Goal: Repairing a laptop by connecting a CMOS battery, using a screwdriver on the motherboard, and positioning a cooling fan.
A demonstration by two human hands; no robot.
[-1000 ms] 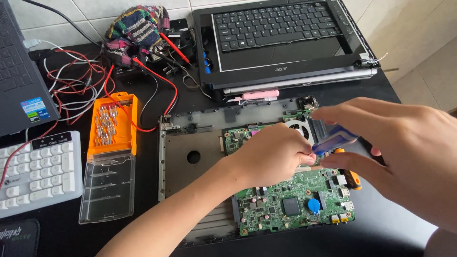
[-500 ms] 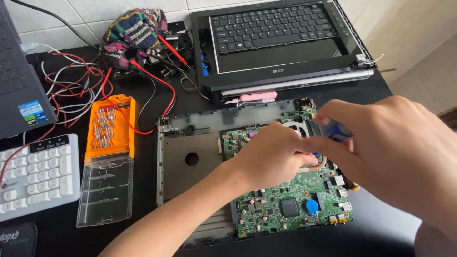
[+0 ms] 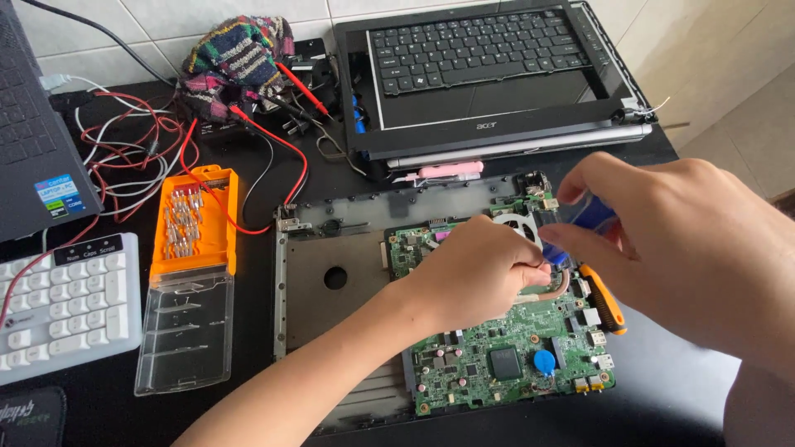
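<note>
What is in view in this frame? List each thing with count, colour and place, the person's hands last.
circuit board: 1, green, in the opened laptop base at centre
laptop base: 1, grey, on the black table, lid off
keyboard panel: 1, black, top centre, lying behind the base
bit case: 1, orange, left of the base, its clear lid folded open
white keyboard: 1, left edge
wires: several, red and white, top left
knitted cloth: 1, multicoloured, top
pink tool: 1, between panel and base
orange-handled tool: 1, right of the board
left hand: resting on the board by the fan
right hand: holds a blue-handled tool over the board
</note>
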